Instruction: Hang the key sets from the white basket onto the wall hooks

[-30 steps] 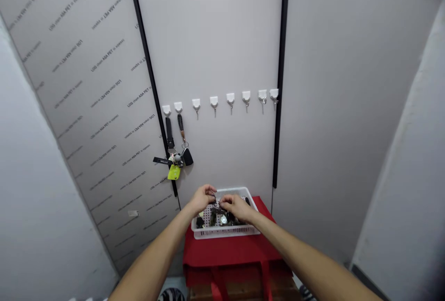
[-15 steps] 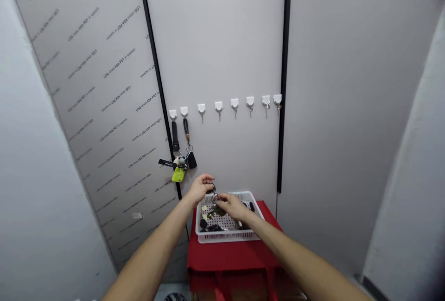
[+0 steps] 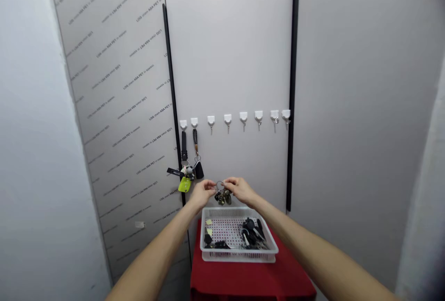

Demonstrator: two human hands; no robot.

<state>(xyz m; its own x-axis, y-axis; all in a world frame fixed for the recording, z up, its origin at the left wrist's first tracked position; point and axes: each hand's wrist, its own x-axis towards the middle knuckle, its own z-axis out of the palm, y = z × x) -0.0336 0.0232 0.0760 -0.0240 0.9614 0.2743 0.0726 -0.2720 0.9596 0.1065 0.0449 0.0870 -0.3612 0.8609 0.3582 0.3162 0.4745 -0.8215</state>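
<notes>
Between my two hands, a bunch of keys (image 3: 223,196) hangs from a metal key ring (image 3: 219,184) in front of the cabinet panel. My left hand (image 3: 203,193) pinches the ring's left side, fingers closed. From the other side my right hand (image 3: 239,190) grips the ring with closed fingertips. Just below is a white plastic basket (image 3: 239,257) holding dark keys (image 3: 252,232) at its right and more dark items (image 3: 218,244) at its front left. To the left of my hands, a lime-green key fob (image 3: 184,184) and a black fob (image 3: 198,170) hang from straps.
A row of several white hooks (image 3: 227,119) runs across the panel; the two leftmost bear the hanging straps. Black vertical handles (image 3: 292,106) flank it. The basket stands on a red covered surface (image 3: 243,280). Printed film (image 3: 128,106) covers the left panel.
Both hands have risen out of the basket with the key ring, bringing the bunch above its back rim. The camera view has tilted up and shifted left.
</notes>
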